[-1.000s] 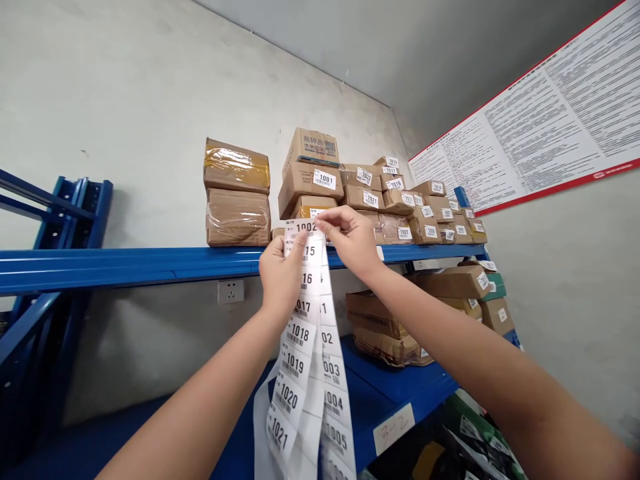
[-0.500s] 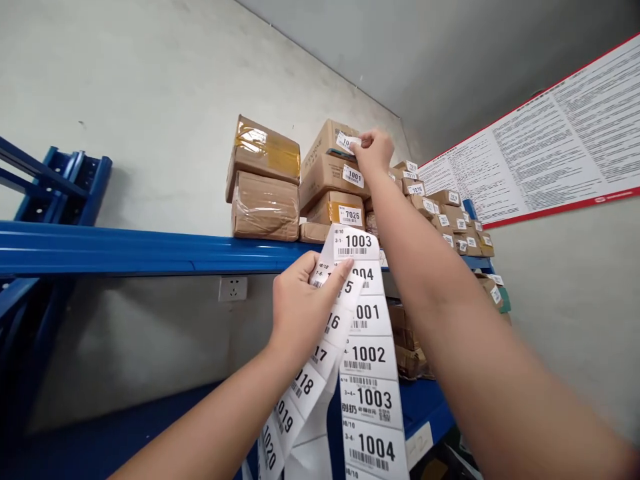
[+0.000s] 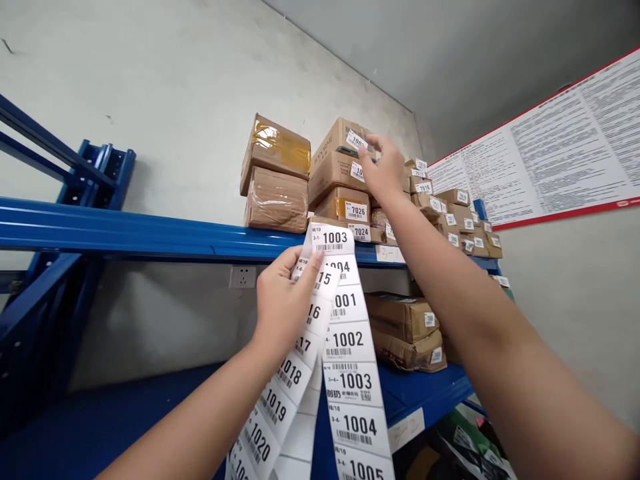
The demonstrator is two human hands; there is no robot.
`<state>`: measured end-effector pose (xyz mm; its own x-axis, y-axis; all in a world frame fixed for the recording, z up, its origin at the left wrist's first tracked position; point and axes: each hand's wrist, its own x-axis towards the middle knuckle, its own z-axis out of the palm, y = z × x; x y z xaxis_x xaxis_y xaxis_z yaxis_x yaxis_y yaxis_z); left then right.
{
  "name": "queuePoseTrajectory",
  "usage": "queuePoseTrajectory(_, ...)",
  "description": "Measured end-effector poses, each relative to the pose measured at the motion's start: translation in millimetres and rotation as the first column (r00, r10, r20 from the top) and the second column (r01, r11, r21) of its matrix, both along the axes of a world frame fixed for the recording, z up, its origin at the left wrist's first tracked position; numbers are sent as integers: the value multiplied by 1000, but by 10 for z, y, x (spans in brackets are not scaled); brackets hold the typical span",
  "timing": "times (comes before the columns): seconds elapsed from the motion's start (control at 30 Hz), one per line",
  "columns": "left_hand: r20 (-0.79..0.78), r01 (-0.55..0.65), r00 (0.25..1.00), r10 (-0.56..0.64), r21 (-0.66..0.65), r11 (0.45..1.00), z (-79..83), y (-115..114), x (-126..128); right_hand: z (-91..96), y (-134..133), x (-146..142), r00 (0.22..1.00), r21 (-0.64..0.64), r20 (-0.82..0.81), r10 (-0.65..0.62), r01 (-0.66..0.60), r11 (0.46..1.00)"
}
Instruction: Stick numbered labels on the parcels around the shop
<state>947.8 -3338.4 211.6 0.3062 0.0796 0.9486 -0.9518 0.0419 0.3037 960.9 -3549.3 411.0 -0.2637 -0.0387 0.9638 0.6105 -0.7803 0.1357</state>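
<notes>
My left hand (image 3: 283,300) is closed on long strips of numbered barcode labels (image 3: 345,353) that hang down in front of the blue shelf (image 3: 150,237). The topmost label reads 1003. My right hand (image 3: 383,167) reaches up to the top cardboard box (image 3: 333,143) of a stack on the upper shelf. Its fingers press on a small white label (image 3: 356,141) at that box's front. Below it sit boxes labelled 7026 (image 3: 345,203) and 7024.
Two tape-wrapped brown parcels (image 3: 276,173) stand left of the stack. Several small labelled boxes (image 3: 450,213) run along the shelf to the right. More parcels (image 3: 405,330) lie on the lower shelf. A wall socket (image 3: 243,277) and a red-edged poster (image 3: 550,147) are on the walls.
My right hand peeled a label off the strip's top, carried it up to the top box and now presses it there. The left hand kept hold of the strips.
</notes>
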Motion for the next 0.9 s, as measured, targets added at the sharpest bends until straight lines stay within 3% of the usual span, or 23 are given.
queuePoseTrajectory(0.07, 6, -37, 999, 38, -27, 999, -15, 15, -17, -474, 168, -186, 952, -191, -220, 214, -257, 947)
queuePoseTrajectory(0.13, 2, -90, 996, 90, -52, 995, -32, 35, -18, -946, 335, -324, 824, -265, -472, 313, -472, 841)
queuePoseTrajectory(0.2, 1, -131, 991, 132, -61, 989, -52, 59, -7, -1314, 459, -359, 721, -211, -570, 394, -591, 778)
queuePoseTrajectory(0.3, -6, -169, 986, 169, -43, 985, -82, 102, 8, -1600, 575, -261, 649, -69, -541, 535, -668, 741)
queuePoseTrajectory(0.4, -19, -105, 994, 105, -15, 994, -91, 164, -1, -1671, 677, -137, 624, -3, -472, 623, -708, 706)
queuePoseTrajectory(0.53, -112, 0, 994, 6, 47, 999, -46, 295, -21, -1687, 829, -73, 615, -11, -422, 666, -738, 674)
queuePoseTrajectory(0.6, -163, -3, 986, 14, 70, 998, -21, 371, -11, -1687, 902, -66, 656, -20, -378, 653, -711, 703)
queuePoseTrajectory(0.7, -196, 16, 981, 7, 117, 993, -19, 475, 22, -1659, 1005, -60, 767, -6, -250, 591, -612, 791)
queuePoseTrajectory(0.8, -213, -32, 976, 54, 106, 994, -45, 558, 39, -1594, 1097, -65, 804, -23, -216, 554, -572, 820)
queuePoseTrajectory(0.9, -144, -181, 972, 184, 34, 983, -38, 629, 14, -1530, 1153, -83, 728, -17, -340, 595, -638, 770)
